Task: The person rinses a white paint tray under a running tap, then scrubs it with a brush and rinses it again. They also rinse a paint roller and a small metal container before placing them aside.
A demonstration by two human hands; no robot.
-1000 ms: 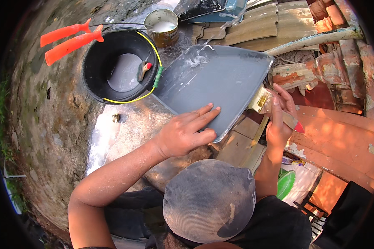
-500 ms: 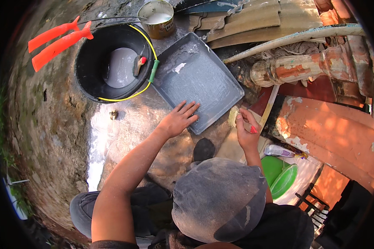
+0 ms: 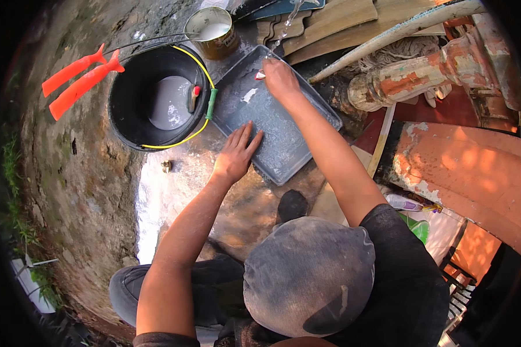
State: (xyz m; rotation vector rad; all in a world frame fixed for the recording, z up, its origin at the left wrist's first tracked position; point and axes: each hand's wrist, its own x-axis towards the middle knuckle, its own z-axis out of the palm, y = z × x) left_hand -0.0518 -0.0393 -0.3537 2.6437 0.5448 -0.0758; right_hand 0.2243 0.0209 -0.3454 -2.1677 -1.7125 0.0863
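A square grey plastic tray [image 3: 286, 130] lies on the ground in front of me. Its inside is streaked with pale wet residue, with a white patch towards the far left. My left hand [image 3: 235, 151] rests with fingers spread on the tray's near left side. My right hand [image 3: 281, 80] reaches across to the far corner, closed round a paintbrush [image 3: 260, 75] whose red handle end pokes out; the bristles are hidden by the hand. Left of the tray stands a black bucket [image 3: 127, 110] with milky liquid inside. Another brush [image 3: 194, 98], red-ended, sits in it.
A metal can [image 3: 219, 43] of white liquid stands behind the bucket. A tool with two orange handles [image 3: 84, 87] extends over the bucket's far rim. Corrugated sheets [image 3: 336, 26], a pale pipe [image 3: 399, 34] and a peeling orange panel [image 3: 457, 173] lie to the right.
My right hand has moved from beside the tray's near right corner to its far corner, carrying the brush. My left hand has shifted slightly left along the tray.
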